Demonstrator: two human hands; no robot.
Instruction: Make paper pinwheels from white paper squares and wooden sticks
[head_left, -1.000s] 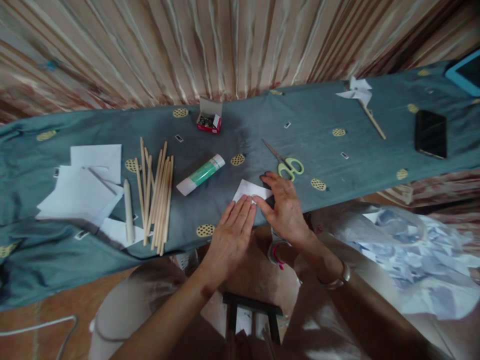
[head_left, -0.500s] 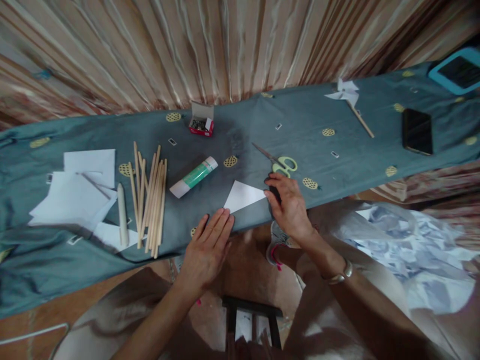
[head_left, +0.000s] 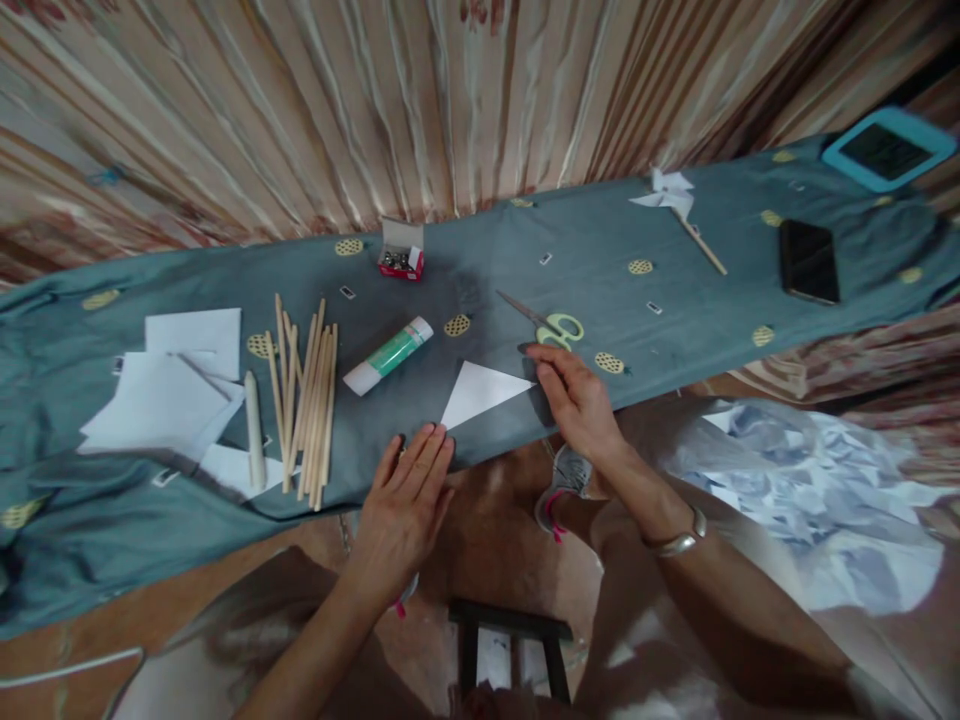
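A folded white paper triangle (head_left: 481, 393) lies on the cloth-covered table near its front edge. My left hand (head_left: 411, 490) rests flat, fingers stretched out, with its fingertips at the paper's lower left corner. At the pointed right end of the paper is my right hand (head_left: 581, 405), its fingers reaching left and the thumb close to the tip; nothing shows in its grasp. Just beyond the right fingertips lie scissors (head_left: 553, 327) with light green handles. A glue stick (head_left: 388, 356) with a green label lies to the left, beyond my left hand.
Wooden sticks (head_left: 315, 405), a white pen-like tool (head_left: 255, 430) and white paper sheets (head_left: 150, 405) lie at left. A red box of small metal pieces (head_left: 401, 262) stands behind. Rightward are a paper pinwheel (head_left: 673, 195), a phone (head_left: 809, 261) and a blue-framed tablet (head_left: 889, 150). A bag of paper scraps (head_left: 817, 500) sits below.
My right hand has shifted slightly, its fingers straighter and its thumb just off the paper's tip. My left hand stays at the lower left corner. The view has moved a little.
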